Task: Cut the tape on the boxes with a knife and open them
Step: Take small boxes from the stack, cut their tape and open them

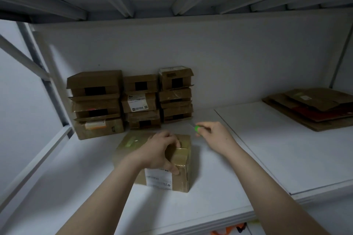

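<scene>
"Box [133,144] under the hands: how do the fingers sit on it?"

"Left fingers [174,140] curl over the far part of its top; the thumb presses on the near face, just above the white label [158,178]; so the left hand [162,151] clamps the box from above; I judge that is to keep it from sliding on the shelf [248,158] once a blade drags across."

"And the other hand?"

"Right fingers [205,127] pinch a green-handled knife [196,129]; the right hand [217,135] hovers past the box's far right corner, apart from it; the blade is a faint thin line pointing away and left, too blurred to say more; it is held off the cardboard, likely so the box can be steadied first."

"Tape?"

"Glossy tape [183,155] runs over the top and down the near face; it looks uncut, the flaps shut; the left hand covers much of the top seam, so it may have to shift aside before a cut along it."

"Where does the box stand?"

"At the middle front of the shelf; just behind it, three stacks of boxes [133,101] stand against the back wall, several with flaps lifting; a pile of flattened cardboard [313,108] lies well apart on the right, probably kept out of the working space."
</scene>
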